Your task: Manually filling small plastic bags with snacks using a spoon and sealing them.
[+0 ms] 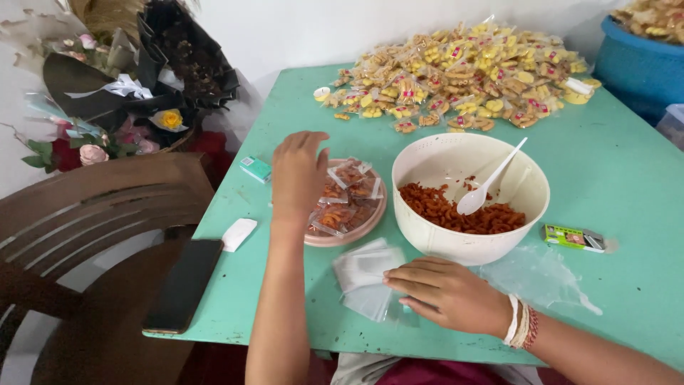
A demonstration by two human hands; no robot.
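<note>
Head view showed the left hand [298, 175] hovering, fingers loosely spread and gripping nothing, over the pink plate [370, 219] of filled snack packets [345, 199]. The right hand [447, 292] lay flat on the stack of empty clear bags [365, 276] at the table's [627, 171] near edge. A careless sweep could have pushed those slippery bags off, or nudged the cream bowl [470, 196] and tipped its spoon [491, 182].

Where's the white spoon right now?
In the head view the white spoon stands tilted in the cream bowl, right of centre, its scoop on the orange snacks, with the pink plate to the left.
</note>
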